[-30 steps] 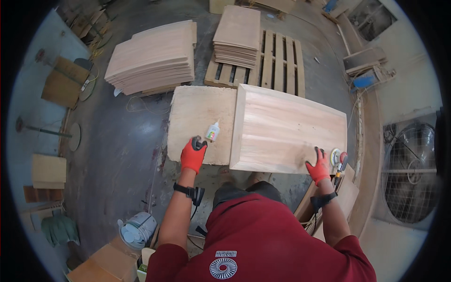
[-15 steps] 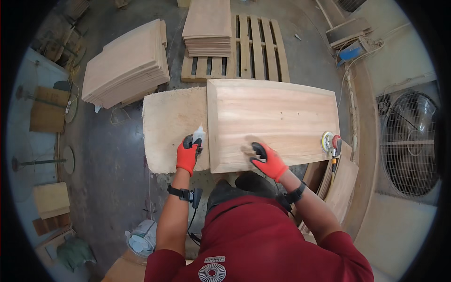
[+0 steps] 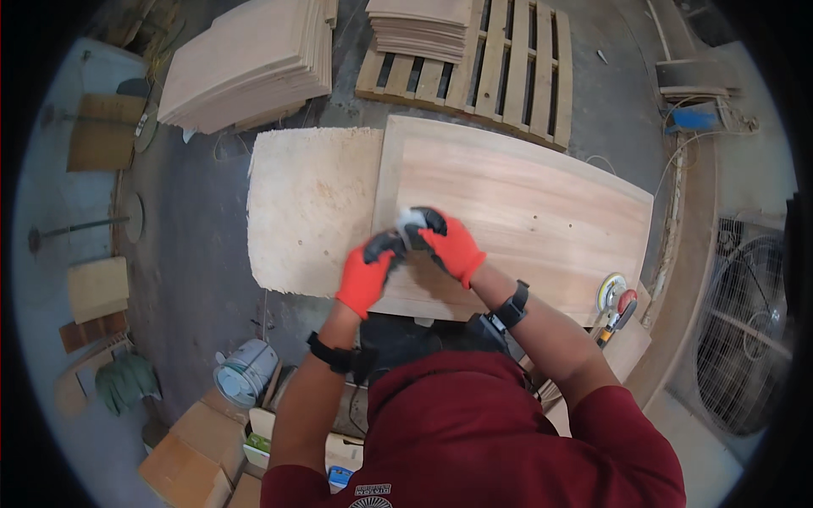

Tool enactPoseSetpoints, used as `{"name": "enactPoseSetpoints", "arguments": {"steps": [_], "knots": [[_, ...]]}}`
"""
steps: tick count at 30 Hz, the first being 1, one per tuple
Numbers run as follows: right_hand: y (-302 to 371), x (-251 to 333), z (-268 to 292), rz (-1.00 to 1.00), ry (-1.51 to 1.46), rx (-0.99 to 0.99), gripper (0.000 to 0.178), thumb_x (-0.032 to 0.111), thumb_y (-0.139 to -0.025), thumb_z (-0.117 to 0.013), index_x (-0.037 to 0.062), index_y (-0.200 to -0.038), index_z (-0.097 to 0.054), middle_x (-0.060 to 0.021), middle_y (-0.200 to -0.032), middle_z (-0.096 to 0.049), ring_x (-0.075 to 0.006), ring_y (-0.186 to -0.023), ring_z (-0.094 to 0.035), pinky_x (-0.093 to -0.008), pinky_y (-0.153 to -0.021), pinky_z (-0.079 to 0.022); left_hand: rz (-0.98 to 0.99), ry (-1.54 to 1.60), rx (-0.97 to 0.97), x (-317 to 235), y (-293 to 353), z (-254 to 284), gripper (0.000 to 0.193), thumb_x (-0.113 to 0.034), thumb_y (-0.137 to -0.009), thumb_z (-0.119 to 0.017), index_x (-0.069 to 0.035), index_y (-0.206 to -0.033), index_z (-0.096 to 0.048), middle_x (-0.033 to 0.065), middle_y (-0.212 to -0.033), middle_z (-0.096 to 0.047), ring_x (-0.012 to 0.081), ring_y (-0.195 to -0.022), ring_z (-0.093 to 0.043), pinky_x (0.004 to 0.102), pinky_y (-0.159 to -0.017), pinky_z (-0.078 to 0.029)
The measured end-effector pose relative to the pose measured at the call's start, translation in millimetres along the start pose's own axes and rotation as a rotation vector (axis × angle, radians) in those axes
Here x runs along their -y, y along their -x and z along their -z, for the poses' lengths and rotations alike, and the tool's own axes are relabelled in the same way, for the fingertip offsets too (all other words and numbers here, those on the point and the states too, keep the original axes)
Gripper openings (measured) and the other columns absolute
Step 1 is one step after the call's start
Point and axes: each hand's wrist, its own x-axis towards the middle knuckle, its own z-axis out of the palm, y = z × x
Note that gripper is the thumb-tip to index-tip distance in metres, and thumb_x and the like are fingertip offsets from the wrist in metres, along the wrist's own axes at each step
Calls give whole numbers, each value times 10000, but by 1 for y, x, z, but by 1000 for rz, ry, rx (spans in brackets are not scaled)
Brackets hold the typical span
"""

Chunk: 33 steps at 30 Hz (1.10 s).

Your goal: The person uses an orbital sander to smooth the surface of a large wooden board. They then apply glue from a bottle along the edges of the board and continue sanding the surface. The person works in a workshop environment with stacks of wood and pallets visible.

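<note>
A small white squeeze bottle (image 3: 412, 223), smeared by motion, is up between my two hands over the left part of a framed wooden panel (image 3: 525, 190). My left hand (image 3: 367, 271), in a red glove with black fingertips, is closed at the bottle's lower side. My right hand (image 3: 453, 244), gloved the same way, has its fingers curled round the bottle's upper part. The fingers hide most of the bottle. Under the panel's left end a rough-edged pale board (image 3: 309, 207) sticks out. An orbital sander (image 3: 611, 292) rests at the panel's right end, apart from both hands.
Beyond the panel stand a wooden pallet (image 3: 508, 72) with stacked boards (image 3: 419, 30) and another board stack (image 3: 246, 63). A bucket (image 3: 246, 372) and cardboard boxes (image 3: 190, 461) sit at lower left. At right is a large caged fan (image 3: 741, 317).
My left hand has moved right with the bottle, and my right hand has come left and closed on it. The view has shifted and tilted, showing more of the boxes at lower left.
</note>
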Motion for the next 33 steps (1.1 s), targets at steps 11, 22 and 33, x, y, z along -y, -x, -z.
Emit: {"name": "enactPoseSetpoints", "arguments": {"steps": [11,22,33], "knots": [[-61,16,45,-72,487,-59,369,215,-890,-727,73,-1218,-633,-199,-1077,-721,-372,-998,-683,-442,-847,-540,383,-1373,-164,-64,-64,94,1370,-517,-628,-917,-236,-1656,-57,207,-1701,38,487,-1548,-21,741,-1118,-237],[-60,24,37,4,721,-46,335,235,-888,-720,77,-1171,-640,-161,-889,-728,-324,-794,-706,-427,-767,-546,430,-1343,-125,-56,-72,103,1390,-477,-622,-932,-252,-1656,-30,208,-1700,27,508,-1538,-49,738,-1119,-244],[-66,25,33,37,811,-57,340,315,-887,-702,85,-1128,-637,-186,-937,-724,-392,-908,-683,-469,-823,-531,416,-1394,-123,-69,-70,97,1321,-503,-668,-909,-208,-1651,-77,213,-1695,25,511,-1535,-75,718,-1139,-262]]}}
